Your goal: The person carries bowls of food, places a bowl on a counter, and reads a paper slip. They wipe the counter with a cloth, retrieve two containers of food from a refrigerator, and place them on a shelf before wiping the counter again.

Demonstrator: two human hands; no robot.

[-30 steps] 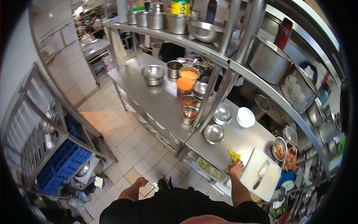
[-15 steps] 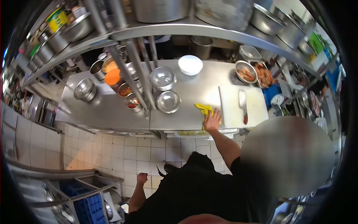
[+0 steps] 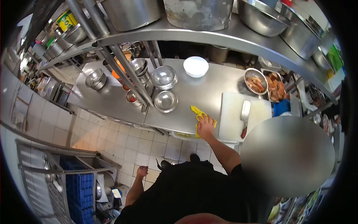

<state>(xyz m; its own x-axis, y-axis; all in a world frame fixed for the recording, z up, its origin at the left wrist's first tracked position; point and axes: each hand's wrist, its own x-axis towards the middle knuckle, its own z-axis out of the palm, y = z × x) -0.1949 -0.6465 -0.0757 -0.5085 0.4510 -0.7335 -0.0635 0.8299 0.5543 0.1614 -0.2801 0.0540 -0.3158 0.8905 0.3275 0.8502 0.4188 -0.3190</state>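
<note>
My right hand (image 3: 206, 127) presses on a crumpled yellow cloth (image 3: 197, 112), which lies on the steel counter (image 3: 179, 123) close to its front edge. Just right of the cloth is a white cutting board (image 3: 229, 115). On the board rests a cleaver (image 3: 245, 111), its red-brown handle towards me and partly hidden by a blurred patch. Left of the cloth stand a steel bowl (image 3: 166, 101) and a stack of bowls (image 3: 164, 77). My left hand (image 3: 142, 171) hangs low above the tiled floor, fingers curled, with nothing visible in it.
A white bowl (image 3: 195, 67) stands farther back. Behind the board are a steel bowl with cooked meat (image 3: 255, 84) and a tray of meat pieces (image 3: 276, 89). A shelf (image 3: 179, 35) with large pots overhangs the counter, held by slanting posts. Blue crates (image 3: 80, 186) fill a rack behind left.
My right hand and the yellow cloth have slid left, away from the cutting board. The whole view has tilted and shifted. My left hand remains low and curled.
</note>
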